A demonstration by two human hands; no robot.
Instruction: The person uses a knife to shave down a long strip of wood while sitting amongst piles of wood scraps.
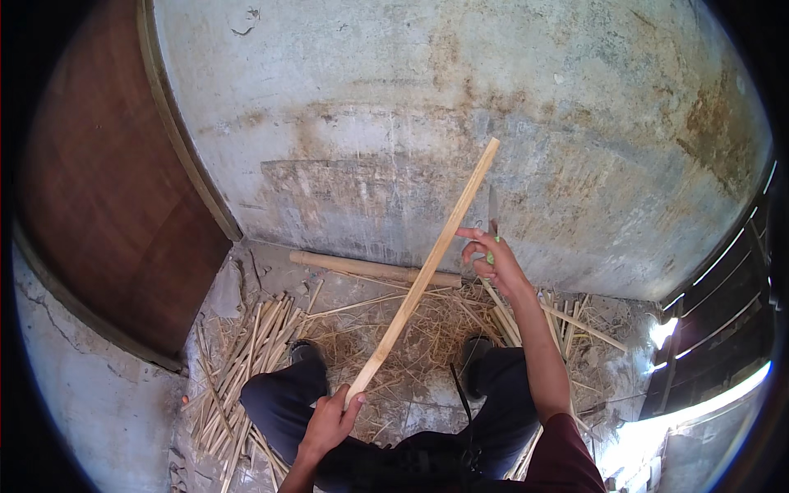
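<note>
A long, pale split-bamboo strip (425, 271) slants up and to the right in front of me. My left hand (330, 421) is closed around its lower end, thumb on top. Higher up, my right hand (498, 261) is closed on a knife (493, 207) whose blade points upward beside the strip. A bit of green shows at the knife's handle, which the fingers mostly cover. The right index finger stretches out to the strip's right edge and seems to touch it.
A heap of thin bamboo strips (246, 361) lies left of my legs, with more strips (567, 322) at the right. A thick bamboo pole (374, 269) rests along the stained wall (370, 181). Shavings (370, 329) litter the floor between my feet. A brown door panel (115, 181) stands at left.
</note>
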